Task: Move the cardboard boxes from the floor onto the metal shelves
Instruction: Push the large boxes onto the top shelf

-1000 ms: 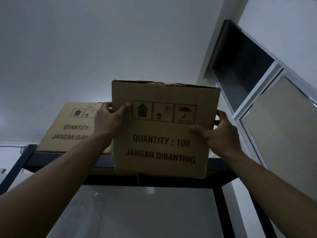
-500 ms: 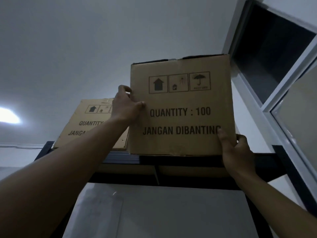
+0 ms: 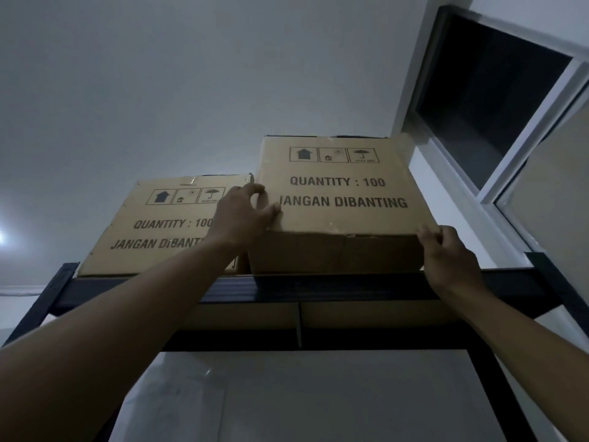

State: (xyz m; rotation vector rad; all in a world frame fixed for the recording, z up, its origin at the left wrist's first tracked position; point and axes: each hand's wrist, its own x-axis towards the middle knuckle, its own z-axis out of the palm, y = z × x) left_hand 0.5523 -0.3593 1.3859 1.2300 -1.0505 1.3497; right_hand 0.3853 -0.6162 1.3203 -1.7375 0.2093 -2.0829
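A brown cardboard box (image 3: 341, 193) printed "QUANTITY : 100 / JANGAN DIBANTING" is tipped back, its far bottom edge on the dark metal shelf's top level (image 3: 318, 287) and its underside showing. My left hand (image 3: 242, 215) grips its left front edge, thumb on the printed face. My right hand (image 3: 446, 253) holds the lower right corner, fingers curled over the bottom edge. A second, identical box (image 3: 159, 231) stands on the shelf just to the left, partly hidden by my left forearm.
I look steeply up. A dark window with a white frame (image 3: 484, 100) is at the right, close to the held box. The shelf's dark posts (image 3: 41, 301) run down both sides. White ceiling is overhead, and a bright lamp (image 3: 2, 237) glows far left.
The box has gone from held in front of the shelf edge up onto the top level and farther back. My right hand has slid from its side down to its lower right corner.
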